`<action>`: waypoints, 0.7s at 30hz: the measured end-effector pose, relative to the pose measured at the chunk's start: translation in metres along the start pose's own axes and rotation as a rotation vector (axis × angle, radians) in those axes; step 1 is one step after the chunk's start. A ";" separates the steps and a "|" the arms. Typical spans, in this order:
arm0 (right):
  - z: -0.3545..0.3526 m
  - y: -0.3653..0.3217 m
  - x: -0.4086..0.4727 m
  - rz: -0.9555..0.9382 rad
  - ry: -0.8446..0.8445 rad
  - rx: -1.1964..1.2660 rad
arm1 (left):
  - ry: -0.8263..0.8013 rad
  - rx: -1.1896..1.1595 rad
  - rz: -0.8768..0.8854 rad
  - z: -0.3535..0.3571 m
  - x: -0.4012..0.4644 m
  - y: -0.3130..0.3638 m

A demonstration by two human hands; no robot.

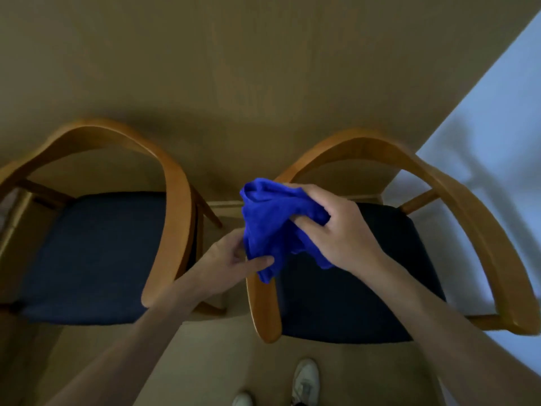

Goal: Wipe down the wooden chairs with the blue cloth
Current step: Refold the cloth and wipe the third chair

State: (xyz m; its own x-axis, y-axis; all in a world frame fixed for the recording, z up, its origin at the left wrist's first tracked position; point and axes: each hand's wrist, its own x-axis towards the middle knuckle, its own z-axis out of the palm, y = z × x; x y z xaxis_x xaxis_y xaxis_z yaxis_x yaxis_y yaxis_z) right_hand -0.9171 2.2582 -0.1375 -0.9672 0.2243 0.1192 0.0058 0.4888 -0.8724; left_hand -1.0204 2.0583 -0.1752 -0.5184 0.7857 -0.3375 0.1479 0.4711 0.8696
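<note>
While the crumpled blue cloth (pixel 275 224) is gripped by the right hand (pixel 336 230) and pinched by the left hand (pixel 231 259), it should be folded flat before the curved wooden chair armrest (pixel 260 306) is wiped.

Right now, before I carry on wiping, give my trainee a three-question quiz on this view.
1. True or false: only one hand grips the blue cloth.
2. How many wooden chairs are in view: A) one B) two C) three?
3. Fill in: the cloth is held above the gap between the chairs, over the ____ chair's near armrest.

Key:
1. False: the left hand pinches its lower edge and the right hand grips the bunched top.
2. B: the left chair and the right chair, both with dark seat pads.
3. right.
</note>
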 end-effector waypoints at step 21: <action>0.045 0.042 0.038 0.008 -0.151 -0.112 | 0.436 -0.406 0.091 -0.032 0.019 0.008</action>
State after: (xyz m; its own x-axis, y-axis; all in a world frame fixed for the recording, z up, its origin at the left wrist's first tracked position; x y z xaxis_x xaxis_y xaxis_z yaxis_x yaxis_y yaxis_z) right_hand -0.9649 2.2494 -0.1905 -0.9941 0.1037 0.0332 0.0334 0.5807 -0.8134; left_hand -1.0557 2.0647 -0.1631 -0.8290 0.5386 -0.1507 -0.0811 0.1509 0.9852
